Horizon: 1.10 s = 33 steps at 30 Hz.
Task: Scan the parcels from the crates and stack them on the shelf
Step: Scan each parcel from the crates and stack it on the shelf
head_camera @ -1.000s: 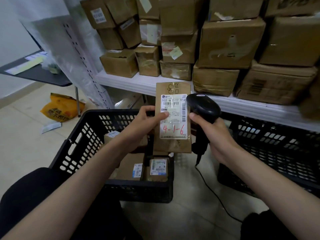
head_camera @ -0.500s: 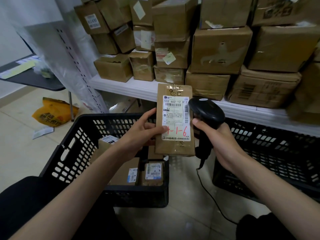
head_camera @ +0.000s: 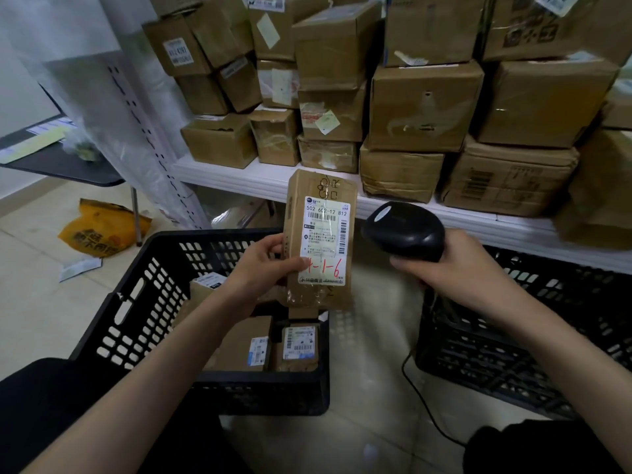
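The left hand holds a parcel upright above the left crate, thumb on the label and fingers curled behind it. The label shows a red "4-1-6". The right hand is closed around the handle of a black scanner, just beside the parcel's right edge. More parcels lie in the left crate. A second crate stands under the shelf, which carries stacked boxes.
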Motion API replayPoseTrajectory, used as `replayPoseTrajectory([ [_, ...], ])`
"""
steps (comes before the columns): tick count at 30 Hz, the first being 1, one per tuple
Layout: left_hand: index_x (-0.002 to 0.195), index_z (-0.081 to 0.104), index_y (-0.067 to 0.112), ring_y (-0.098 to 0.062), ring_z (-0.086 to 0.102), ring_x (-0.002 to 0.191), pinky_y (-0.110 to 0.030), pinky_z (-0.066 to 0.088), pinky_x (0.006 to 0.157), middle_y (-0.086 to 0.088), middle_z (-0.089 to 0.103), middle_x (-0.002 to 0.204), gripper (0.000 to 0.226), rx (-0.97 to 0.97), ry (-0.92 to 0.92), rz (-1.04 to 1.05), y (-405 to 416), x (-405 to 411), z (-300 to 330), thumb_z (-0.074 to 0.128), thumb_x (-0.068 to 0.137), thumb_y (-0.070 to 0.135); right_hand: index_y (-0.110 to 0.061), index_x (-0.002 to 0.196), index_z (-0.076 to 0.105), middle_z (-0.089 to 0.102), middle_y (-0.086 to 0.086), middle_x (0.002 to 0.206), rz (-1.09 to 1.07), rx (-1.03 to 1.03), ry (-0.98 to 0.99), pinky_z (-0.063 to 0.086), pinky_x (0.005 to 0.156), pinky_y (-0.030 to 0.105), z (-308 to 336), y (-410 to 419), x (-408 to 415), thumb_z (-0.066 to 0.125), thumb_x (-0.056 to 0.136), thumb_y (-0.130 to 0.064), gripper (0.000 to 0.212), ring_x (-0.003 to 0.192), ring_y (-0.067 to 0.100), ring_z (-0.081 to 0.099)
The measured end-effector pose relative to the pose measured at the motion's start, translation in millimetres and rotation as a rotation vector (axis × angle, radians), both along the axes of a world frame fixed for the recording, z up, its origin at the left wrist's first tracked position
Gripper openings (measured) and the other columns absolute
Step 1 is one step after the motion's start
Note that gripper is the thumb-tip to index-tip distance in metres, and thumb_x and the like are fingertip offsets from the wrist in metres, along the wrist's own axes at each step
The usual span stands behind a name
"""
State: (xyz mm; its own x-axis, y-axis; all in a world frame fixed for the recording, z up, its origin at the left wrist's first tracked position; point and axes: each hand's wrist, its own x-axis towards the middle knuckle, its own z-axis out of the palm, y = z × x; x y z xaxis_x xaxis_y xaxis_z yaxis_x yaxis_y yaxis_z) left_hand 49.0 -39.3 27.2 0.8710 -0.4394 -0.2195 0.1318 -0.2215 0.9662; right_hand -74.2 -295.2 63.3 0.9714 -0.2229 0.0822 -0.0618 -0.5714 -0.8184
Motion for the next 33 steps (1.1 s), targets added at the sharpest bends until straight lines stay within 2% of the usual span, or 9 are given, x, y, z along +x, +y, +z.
replayPoseTrajectory([
  [2, 0.132, 0.062, 0.012, -0.028, 0.075, 0.103, -0.052, 0.059, 0.092, -0.007, 0.077, 0.112, 0.047, -0.002, 0.008, 0.018, 1.8, 1.6, 0.1, 0.075, 0.087, 0.004, -0.015, 0.077, 0.067, 0.065, -0.006, 0.068, 0.049, -0.299, -0.044, 0.037, 0.063, 0.03, 1.7, -4.8, -2.3, 0.083, 0.076, -0.014, 0.016, 0.078, 0.016, 0.063],
  [4, 0.131, 0.063, 0.012, -0.029, 0.075, 0.103, -0.054, 0.058, 0.094, -0.008, 0.077, 0.112, 0.047, -0.002, 0.011, 0.026, 2.4, 1.8, 0.2, 0.075, 0.087, 0.002, -0.032, 0.066, 0.051, 0.054, -0.017, 0.064, 0.121, -0.405, -0.028, 0.036, 0.062, 0.033, 2.0, -3.9, -4.2, 0.082, 0.073, -0.011, 0.038, 0.076, 0.017, 0.061],
  [6, 0.129, 0.064, 0.012, -0.029, 0.075, 0.103, -0.055, 0.058, 0.094, -0.007, 0.077, 0.111, 0.044, 0.004, 0.014, 0.021, 2.4, 1.6, -0.2, 0.074, 0.087, 0.001, -0.038, 0.064, 0.043, 0.055, -0.016, 0.066, 0.169, -0.424, -0.021, 0.045, 0.062, 0.037, -0.5, -2.9, -4.0, 0.08, 0.071, -0.016, 0.044, 0.076, 0.02, 0.065],
  [10, 0.128, 0.065, 0.014, -0.03, 0.075, 0.104, -0.057, 0.057, 0.095, -0.006, 0.077, 0.111, 0.044, 0.018, 0.007, 0.02, 2.3, 2.2, -1.3, 0.075, 0.086, 0.001, -0.033, 0.079, 0.057, 0.066, -0.008, 0.081, 0.219, -0.463, -0.029, 0.055, 0.069, 0.045, -0.5, 0.7, -6.5, 0.076, 0.072, -0.026, 0.021, 0.083, 0.021, 0.068],
  [17, 0.124, 0.065, 0.018, -0.026, 0.076, 0.101, -0.053, 0.059, 0.092, -0.001, 0.078, 0.107, 0.042, 0.009, 0.012, 0.026, -0.1, -1.2, 2.8, 0.072, 0.088, -0.002, -0.042, 0.085, 0.049, 0.058, -0.013, 0.085, 0.213, -0.509, -0.007, 0.055, 0.075, 0.048, 8.9, 0.9, -8.9, 0.081, 0.078, -0.022, 0.038, 0.094, 0.023, 0.065],
  [23, 0.132, 0.061, 0.015, -0.022, 0.076, 0.099, -0.037, 0.063, 0.081, -0.002, 0.078, 0.108, 0.046, 0.011, -0.024, -0.002, -0.9, -2.6, 9.9, 0.072, 0.089, 0.002, -0.037, 0.067, 0.043, 0.053, -0.017, 0.069, 0.152, -0.437, -0.042, 0.042, 0.063, 0.036, 10.2, -0.7, -7.1, 0.079, 0.076, -0.013, 0.045, 0.082, 0.023, 0.064],
  [28, 0.126, 0.063, 0.022, -0.017, 0.076, 0.097, -0.024, 0.061, 0.073, 0.002, 0.078, 0.106, 0.04, -0.066, -0.042, -0.067, -7.5, -14.8, 34.4, 0.069, 0.091, 0.004, -0.019, 0.074, 0.064, 0.069, 0.0, 0.074, 0.034, -0.351, -0.075, 0.041, 0.063, 0.032, 21.9, 1.4, -8.8, 0.081, 0.078, -0.02, 0.018, 0.09, 0.025, 0.068],
  [30, 0.131, 0.062, 0.018, -0.019, 0.075, 0.102, -0.024, 0.061, 0.076, 0.0, 0.077, 0.112, 0.041, -0.104, -0.051, -0.087, -11.8, -20.9, 46.3, 0.069, 0.092, 0.006, -0.016, 0.085, 0.072, 0.075, 0.002, 0.082, -0.019, -0.268, -0.122, 0.046, 0.069, 0.032, 30.1, 3.4, -13.6, 0.084, 0.08, -0.028, 0.017, 0.087, 0.013, 0.069],
  [33, 0.133, 0.061, 0.018, -0.021, 0.074, 0.107, -0.029, 0.061, 0.082, -0.002, 0.075, 0.12, 0.042, -0.19, -0.041, -0.098, -19.0, -27.6, 67.0, 0.068, 0.092, 0.009, -0.029, 0.08, 0.069, 0.069, -0.013, 0.072, -0.084, -0.092, -0.174, 0.042, 0.06, 0.012, 41.4, 6.5, -21.3, 0.085, 0.08, -0.031, 0.015, 0.073, -0.009, 0.062],
])
